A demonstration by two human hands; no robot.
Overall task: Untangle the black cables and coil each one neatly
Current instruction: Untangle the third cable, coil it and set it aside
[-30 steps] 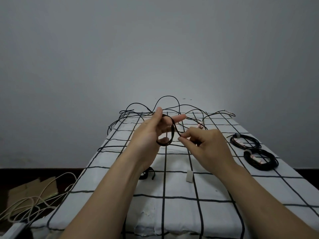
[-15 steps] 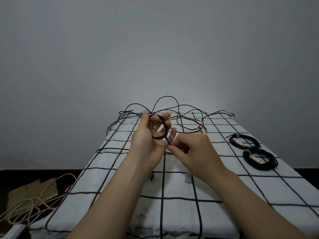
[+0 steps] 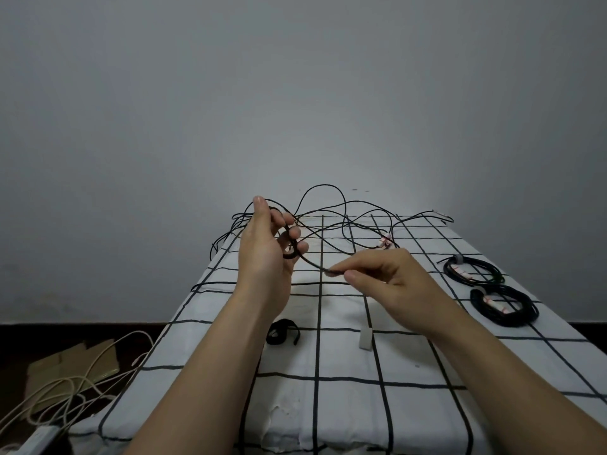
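The right hand [image 3: 391, 284] pinches a black cable [image 3: 315, 265] between thumb and forefinger. The left hand [image 3: 262, 254] has its fingers curled through a small coil [image 3: 290, 249] of that cable. Half a second ago the hands were touching. Now the right hand has drawn away to the right, pulling the cable straight between them above the checked cloth [image 3: 345, 405]. The tangle of black cables [image 3: 348, 205] lies at the cloth's far end. A farther tied coil [image 3: 461, 274] and a nearer tied coil [image 3: 512, 320] lie near each other by the right edge.
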